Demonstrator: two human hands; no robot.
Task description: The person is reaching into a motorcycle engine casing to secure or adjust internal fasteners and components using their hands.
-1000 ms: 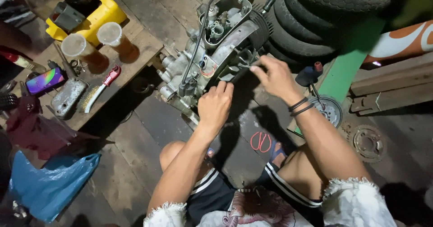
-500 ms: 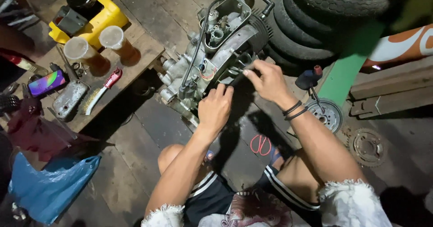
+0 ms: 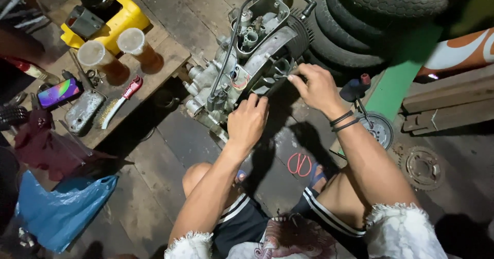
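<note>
A grey metal motorcycle engine (image 3: pixel 247 58) lies on the wooden floor, with a black cable looping over its open top. My left hand (image 3: pixel 248 121) rests on the engine's near side, fingers curled against the casing. My right hand (image 3: pixel 315 86) reaches into the engine's right side, fingertips pinching at a part there; what they grip is too small to tell. Black bands circle my right wrist. I sit on the floor with my knees bent beneath my arms.
Stacked tyres (image 3: pixel 370 22) stand right behind the engine. A low wooden board (image 3: pixel 154 68) at left carries two plastic cups (image 3: pixel 131 42), a wire brush (image 3: pixel 121 102), a phone (image 3: pixel 59 92) and a metal cover (image 3: pixel 82 112). A yellow container (image 3: pixel 110 20), blue bag (image 3: pixel 64 210), sprockets (image 3: pixel 422 169) lie around.
My right hand has shifted slightly along the engine's right side. My left hand stays on the casing. The camera has drifted a little.
</note>
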